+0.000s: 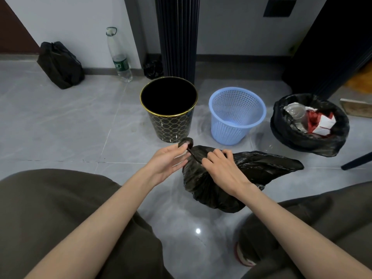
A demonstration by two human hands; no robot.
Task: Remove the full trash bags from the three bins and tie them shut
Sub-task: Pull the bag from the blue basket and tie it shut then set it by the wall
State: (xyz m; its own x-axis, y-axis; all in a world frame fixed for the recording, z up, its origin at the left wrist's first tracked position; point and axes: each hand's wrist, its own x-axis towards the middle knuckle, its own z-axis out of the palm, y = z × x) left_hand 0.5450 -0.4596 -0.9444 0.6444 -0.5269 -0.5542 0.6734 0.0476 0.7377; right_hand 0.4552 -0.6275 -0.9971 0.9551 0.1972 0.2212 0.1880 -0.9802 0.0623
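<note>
A full black trash bag [251, 178] lies on the floor in front of me. My right hand [223, 168] presses down on its gathered neck. My left hand [169, 160] pinches a twisted strip of the bag's plastic, looped at the fingertips. Behind stand a black bin with a gold rim [170, 125] and a blue mesh bin [235, 121], both with no bag inside. At the right a third bin is lined with an open black bag [310, 137] full of paper and packaging. Another black bag, tied [60, 65], leans on the wall at back left.
An empty plastic bottle [118, 55] stands by the wall. A small crumpled black bag [153, 69] lies beside a dark ribbed column [177, 37]. A dark furniture leg [356, 162] reaches in at the right. My knees fill the lower corners.
</note>
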